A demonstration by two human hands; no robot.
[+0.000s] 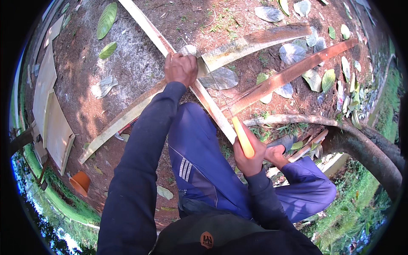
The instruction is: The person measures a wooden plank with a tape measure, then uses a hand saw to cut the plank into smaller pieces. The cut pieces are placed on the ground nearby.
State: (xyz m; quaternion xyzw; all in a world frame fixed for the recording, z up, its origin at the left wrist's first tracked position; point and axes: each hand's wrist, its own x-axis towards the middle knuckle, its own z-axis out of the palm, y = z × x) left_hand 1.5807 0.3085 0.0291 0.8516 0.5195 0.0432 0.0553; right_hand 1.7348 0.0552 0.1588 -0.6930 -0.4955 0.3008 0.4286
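Yellow handle point(243, 138) gripped in the right hand point(250, 158), fingers wrapped tight, by the bent knee in blue trousers point(199, 157). Its end meets a pale wood strip point(212, 108) running diagonally over the dirt ground point(127, 68). Farther out, left hand point(181, 68) clamps down where the strip crosses a wider plank point(250, 42). Dry leaves point(293, 53) lie beyond.
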